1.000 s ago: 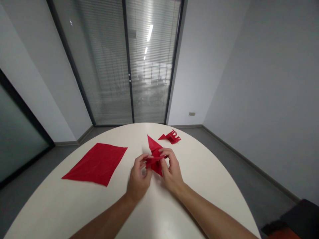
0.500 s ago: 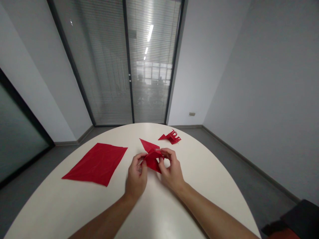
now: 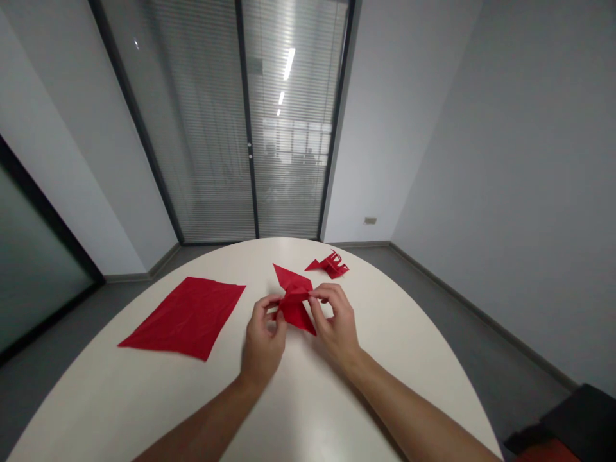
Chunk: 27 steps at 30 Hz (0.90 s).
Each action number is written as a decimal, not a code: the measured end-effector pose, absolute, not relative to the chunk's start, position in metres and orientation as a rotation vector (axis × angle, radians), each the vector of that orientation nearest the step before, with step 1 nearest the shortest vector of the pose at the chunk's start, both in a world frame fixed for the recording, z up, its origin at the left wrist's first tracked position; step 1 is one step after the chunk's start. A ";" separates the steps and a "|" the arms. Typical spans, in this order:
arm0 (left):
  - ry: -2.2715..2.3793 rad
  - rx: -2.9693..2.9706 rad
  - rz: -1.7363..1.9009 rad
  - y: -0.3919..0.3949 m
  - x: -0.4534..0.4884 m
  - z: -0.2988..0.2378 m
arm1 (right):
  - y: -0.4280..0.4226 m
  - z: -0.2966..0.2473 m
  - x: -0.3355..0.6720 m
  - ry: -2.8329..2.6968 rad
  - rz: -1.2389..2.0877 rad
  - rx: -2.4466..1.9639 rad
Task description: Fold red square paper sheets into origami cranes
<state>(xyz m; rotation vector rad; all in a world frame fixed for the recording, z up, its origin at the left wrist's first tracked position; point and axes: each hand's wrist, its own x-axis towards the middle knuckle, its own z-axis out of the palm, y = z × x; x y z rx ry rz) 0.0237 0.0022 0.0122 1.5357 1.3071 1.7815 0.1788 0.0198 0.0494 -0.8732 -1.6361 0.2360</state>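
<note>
Folded red paper (image 3: 296, 296), located over the worktop (image 3: 289, 404) between the left hand (image 3: 262, 343) and the right hand (image 3: 339, 324), whose fingers (image 3: 328, 290) pinch its opposite sides, could tear or crease out of line should uneven pull strain its seemingly thin, unsupported flaps.

Pale table (image 3: 144, 404), curved edge. Ahead: 2 tall glass panels (image 3: 206, 160) in dark frame (image 3: 245, 96), slatted blinds (image 3: 289, 205), 3 bright light strips (image 3: 289, 64) visible there. Plain pale walls (image 3: 520, 160), small plate (image 3: 370, 221) low down. Grey floor (image 3: 495, 359).
</note>
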 end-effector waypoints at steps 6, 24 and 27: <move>1.342 1.692 1.815 0.005 0.019 0.016 | 0.016 0.054 0.186 -1.680 0.196 -0.858; 1.787 2.013 1.335 0.011 -0.002 0.063 | 0.033 0.080 0.235 -1.854 -0.090 -1.102; 1.941 2.140 1.144 0.011 -0.014 0.081 | 0.037 0.078 0.237 -1.879 0.046 -1.203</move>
